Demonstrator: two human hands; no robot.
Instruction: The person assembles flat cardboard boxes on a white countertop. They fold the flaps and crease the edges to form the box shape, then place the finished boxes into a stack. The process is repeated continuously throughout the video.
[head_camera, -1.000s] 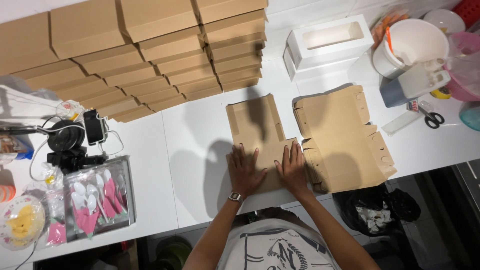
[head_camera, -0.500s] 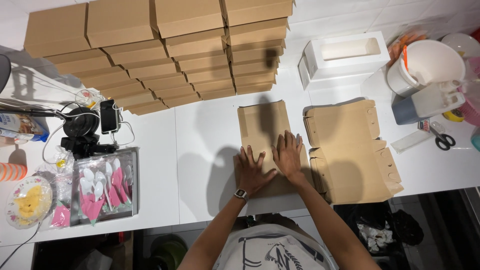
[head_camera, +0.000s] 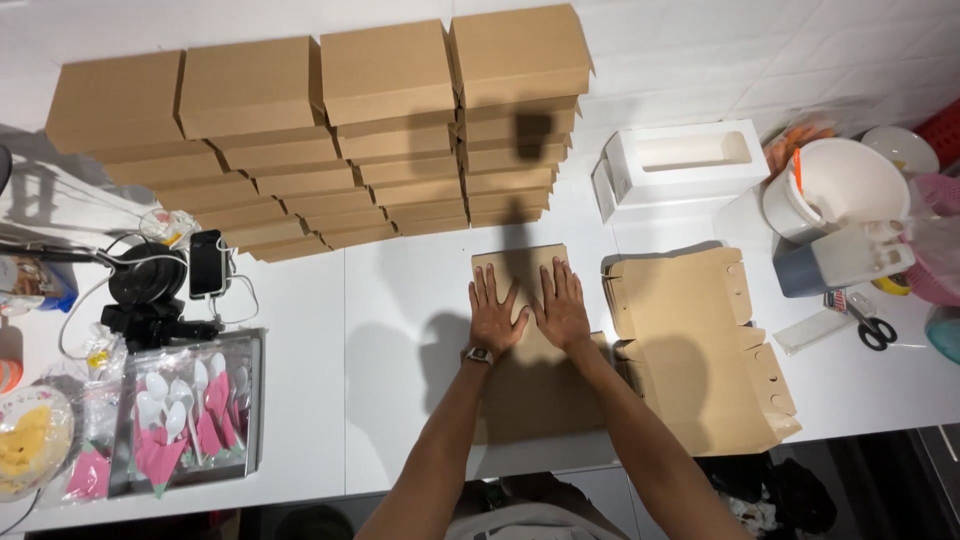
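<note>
Both hands, the left hand (head_camera: 495, 312) and right hand (head_camera: 562, 307), lie open and flat, gripping nothing, on the flat brown cardboard box sheet (head_camera: 530, 345) on the white worktop (head_camera: 400, 300); pressing evenly should crease it well.

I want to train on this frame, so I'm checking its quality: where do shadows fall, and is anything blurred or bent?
Head view: sharp overall, no motion blur on the left hand or right hand; a dark shadow crosses the flat cardboard and climbs the box stacks; softer arm shadows lie on the white table; the stacks lean outward near the edges, a wide-lens bend.
</note>
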